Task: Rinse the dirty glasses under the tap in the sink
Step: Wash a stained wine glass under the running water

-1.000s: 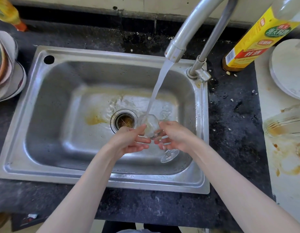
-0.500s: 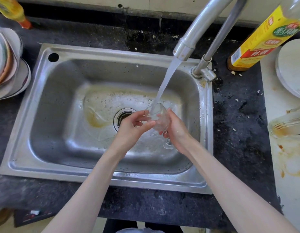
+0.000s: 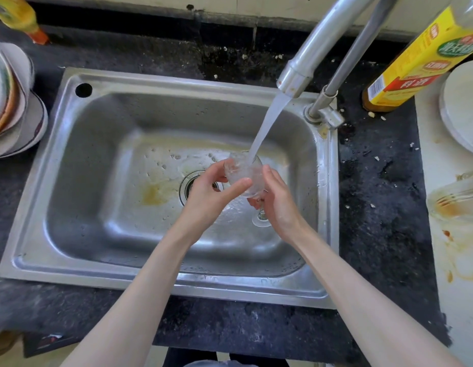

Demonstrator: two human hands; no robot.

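left hand (image 3: 212,190) holds bowl of the stemmed glass (image 3: 243,173) | right hand (image 3: 276,201) seems curled round its stem | tap (image 3: 306,62) water falls into glass | above sink (image 3: 156,263)
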